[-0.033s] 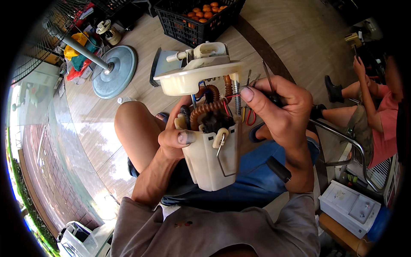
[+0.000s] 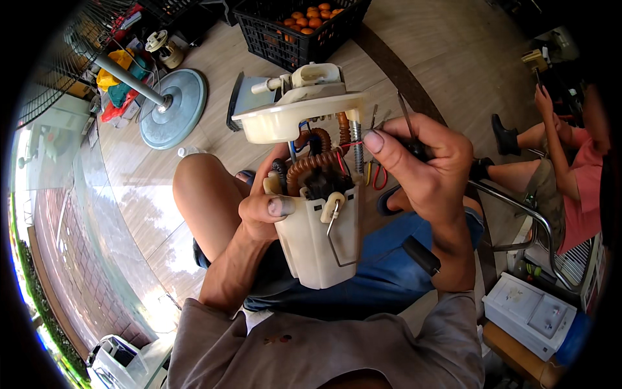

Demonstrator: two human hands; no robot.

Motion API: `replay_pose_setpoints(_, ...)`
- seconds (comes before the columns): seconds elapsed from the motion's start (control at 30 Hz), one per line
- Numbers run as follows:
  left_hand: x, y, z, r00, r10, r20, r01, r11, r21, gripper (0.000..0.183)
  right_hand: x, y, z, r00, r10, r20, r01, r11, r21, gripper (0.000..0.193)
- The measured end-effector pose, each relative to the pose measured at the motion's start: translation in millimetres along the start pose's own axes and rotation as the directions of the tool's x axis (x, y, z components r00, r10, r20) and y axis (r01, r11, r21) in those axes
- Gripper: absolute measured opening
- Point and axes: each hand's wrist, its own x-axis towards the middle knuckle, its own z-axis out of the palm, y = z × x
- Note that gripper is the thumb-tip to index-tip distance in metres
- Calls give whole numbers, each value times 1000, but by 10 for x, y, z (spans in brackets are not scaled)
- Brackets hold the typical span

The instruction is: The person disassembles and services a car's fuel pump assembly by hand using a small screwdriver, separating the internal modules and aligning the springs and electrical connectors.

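A cream plastic fuel pump module is held upright in front of me. My left hand grips the side of its cup, thumb across the front. Between the cup and its round flange lid run brown corrugated hoses, wires and a metal spring rod. A black float sticks out right on a thin wire arm. My right hand is closed beside the lid, thumb and forefinger pinching the end of a thin red wire. A slim dark-shafted tool, apparently a screwdriver, is also in that hand.
Pliers with red and yellow handles lie on the floor beyond. A black crate of orange fruit, a fan base and another pump module stand farther off. At right, a person sits near a metal-framed chair and white box.
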Motion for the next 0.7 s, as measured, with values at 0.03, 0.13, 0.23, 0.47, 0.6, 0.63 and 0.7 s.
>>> replay_pose_setpoints(0.03,-3,2,-4,1000,-5,-12,5,1000,0,113,6,31,9,998,-52,-22,51,999,-11,17)
replay_pose_setpoints(0.13,-9,10,48,998,-12,-62,12,1000,11,114,27,31,-53,997,-81,-16,80,995,-56,20)
replay_pose_setpoints(0.23,-15,3,45,998,-14,-68,13,1000,-5,114,103,113,-200,989,-130,67,139,978,-153,26)
replay_pose_setpoints(0.47,1,-31,-8,997,-61,-54,60,998,-25,110,89,19,-301,998,-21,-62,15,996,-91,49)
replay_pose_setpoints(0.6,40,-55,-57,990,-135,50,138,988,-72,105,132,28,-384,998,-15,-57,-2,956,-292,30)
replay_pose_setpoints(0.63,59,-77,-30,991,-127,45,129,991,-30,105,150,71,-398,998,-14,-60,-4,956,-295,30)
replay_pose_setpoints(0.7,63,-103,14,990,-139,30,140,989,-48,105,182,184,-410,985,-131,-111,93,951,-294,22)
